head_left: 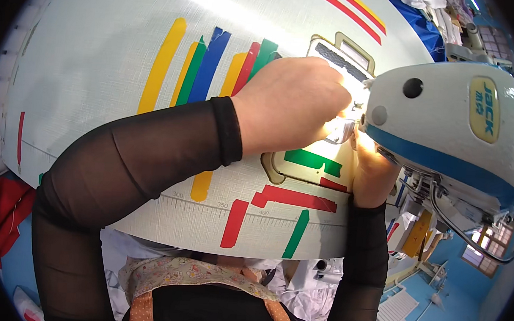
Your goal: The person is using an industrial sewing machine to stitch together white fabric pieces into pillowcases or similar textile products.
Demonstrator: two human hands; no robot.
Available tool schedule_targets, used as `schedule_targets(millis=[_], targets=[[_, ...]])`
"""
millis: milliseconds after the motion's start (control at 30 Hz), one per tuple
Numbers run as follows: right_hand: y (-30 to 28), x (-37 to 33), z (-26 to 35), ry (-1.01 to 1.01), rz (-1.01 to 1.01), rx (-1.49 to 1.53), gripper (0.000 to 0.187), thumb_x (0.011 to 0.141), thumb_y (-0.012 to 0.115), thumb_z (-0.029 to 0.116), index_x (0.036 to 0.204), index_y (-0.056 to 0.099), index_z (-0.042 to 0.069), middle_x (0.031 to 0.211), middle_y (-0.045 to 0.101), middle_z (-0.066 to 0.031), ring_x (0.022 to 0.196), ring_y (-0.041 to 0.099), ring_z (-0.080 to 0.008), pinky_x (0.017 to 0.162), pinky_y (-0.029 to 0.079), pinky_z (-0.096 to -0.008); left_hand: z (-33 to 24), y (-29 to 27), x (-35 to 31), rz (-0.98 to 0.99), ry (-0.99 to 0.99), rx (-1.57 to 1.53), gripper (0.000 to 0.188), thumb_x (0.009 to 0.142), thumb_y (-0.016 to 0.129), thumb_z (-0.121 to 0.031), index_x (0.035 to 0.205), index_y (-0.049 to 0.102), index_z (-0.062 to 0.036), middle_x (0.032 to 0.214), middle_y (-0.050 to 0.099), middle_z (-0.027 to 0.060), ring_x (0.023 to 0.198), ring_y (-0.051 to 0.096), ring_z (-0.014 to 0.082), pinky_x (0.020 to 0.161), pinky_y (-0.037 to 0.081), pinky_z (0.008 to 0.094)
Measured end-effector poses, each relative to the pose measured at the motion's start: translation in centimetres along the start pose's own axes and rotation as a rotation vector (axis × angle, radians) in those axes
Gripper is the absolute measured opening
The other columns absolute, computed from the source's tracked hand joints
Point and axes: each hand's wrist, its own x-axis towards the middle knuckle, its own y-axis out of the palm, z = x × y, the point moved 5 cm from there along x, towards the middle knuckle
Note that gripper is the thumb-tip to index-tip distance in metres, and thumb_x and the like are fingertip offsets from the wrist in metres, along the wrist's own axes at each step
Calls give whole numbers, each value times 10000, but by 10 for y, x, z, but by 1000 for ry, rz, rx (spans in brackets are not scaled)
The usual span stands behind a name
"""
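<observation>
Head view shows the left hand [290, 106] and right hand [372, 168] curled together by the needle of the white and blue sewing machine [450, 126], where fingers could get pricked.

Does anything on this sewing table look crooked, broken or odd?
Nothing looks damaged. The coloured tape strips on the white table lie at mixed angles. Both hands, left hand and right hand, crowd under the sewing machine head, hiding the needle.

A rounded yellow label with blue lettering [483, 109] sits on the white sewing machine head [444, 120].
</observation>
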Motion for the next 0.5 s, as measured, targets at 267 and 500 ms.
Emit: schedule_targets(millis=[267,500], targets=[[11,1,-70,231,256,1724,198,829,679,134,979,648,10,988,679,-101,881,635,-203,726,525,-355,2,-11,3,-133,-29,-100,131,700,625,-22,831,637,-25,828,631,106,842,614,274,755,514,369],[19,3,-89,584,228,1379,109,891,582,138,871,609,35,826,638,-18,721,567,-147,609,429,-257,20,-13,3,-178,-106,-165,112,766,601,-32,875,623,-23,843,635,118,797,618,284,723,502,371]])
